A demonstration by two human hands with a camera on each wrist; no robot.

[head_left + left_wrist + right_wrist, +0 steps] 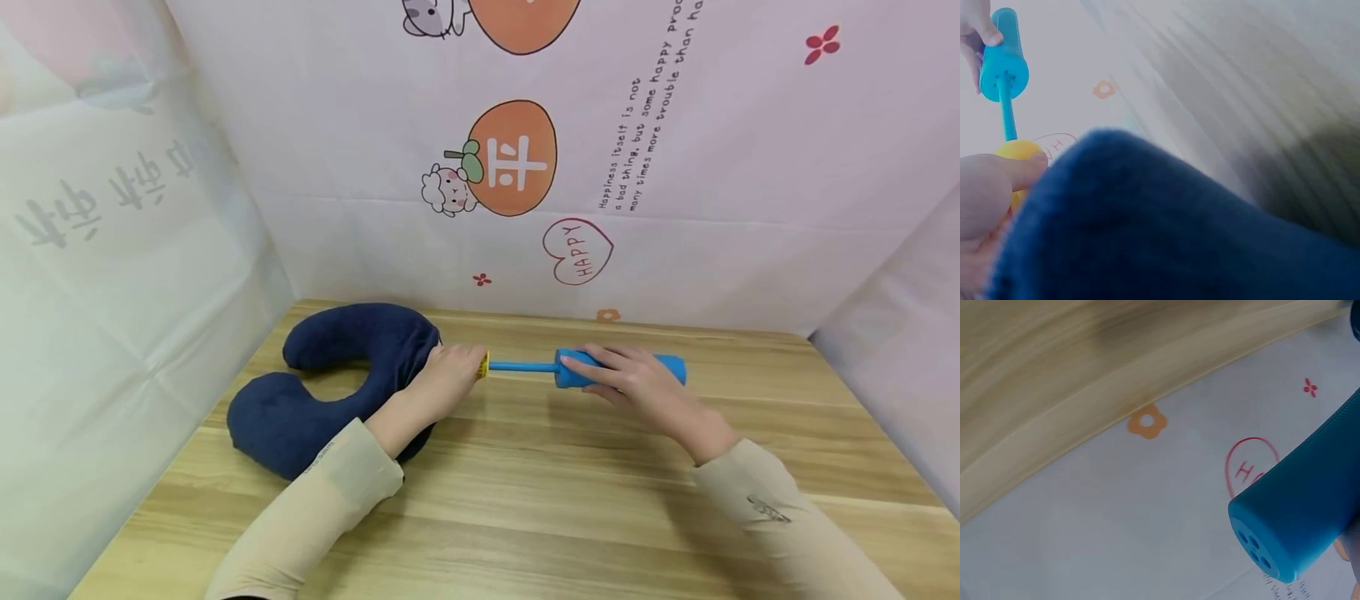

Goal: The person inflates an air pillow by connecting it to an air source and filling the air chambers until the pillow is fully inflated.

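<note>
A blue pump water gun [671, 367] is held level above the table by both hands. My right hand [633, 379] grips its thick blue barrel, fingers laid over the top. Around the yellow handle [1021, 150] at the other end curls my left hand [446, 379]. Between the hands a stretch of thin blue rod [521, 367] is exposed. Several small holes show in the barrel's end face [1254, 549] in the right wrist view. A navy U-shaped neck pillow [277, 425] lies beside and partly behind my left forearm; dark blue cloth also fills the lower left wrist view.
The wood-grain table [525, 517] runs back to a white printed cloth wall [360, 167]. Further cloth walls rise at the left [112, 292] and right [900, 292] sides. The pillow takes up the table's left part.
</note>
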